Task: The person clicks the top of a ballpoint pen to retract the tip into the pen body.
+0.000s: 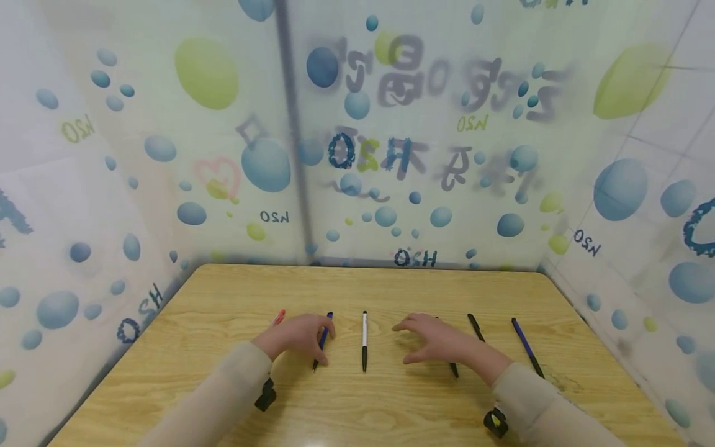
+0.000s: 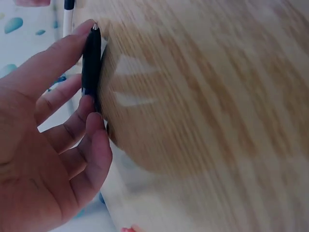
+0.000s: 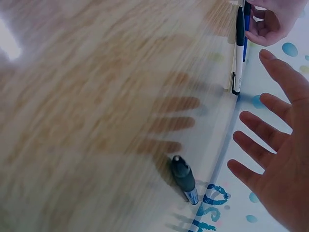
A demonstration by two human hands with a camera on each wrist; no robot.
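Observation:
A blue pen [image 1: 323, 338] with a dark grip lies near the middle left of the wooden table, its tip toward the person. My left hand [image 1: 301, 336] pinches it, thumb near the tip and curled fingers farther along the barrel; in the left wrist view its dark grip [image 2: 91, 60] shows between them. To the right lies a white pen [image 1: 365, 335] with a black grip. My right hand [image 1: 444, 340] hovers with fingers spread and nothing in them. It partly hides a dark-gripped pen [image 1: 454, 370], whose grip [image 3: 183, 175] shows below the fingers in the right wrist view.
On the table [image 1: 357, 410], a red pen [image 1: 279, 316] lies left of the left hand, partly hidden by it. Right of the right hand are a black pen [image 1: 476, 326] and a blue-purple pen [image 1: 526, 346]. Patterned curtains [image 1: 357, 242] stand close around the table.

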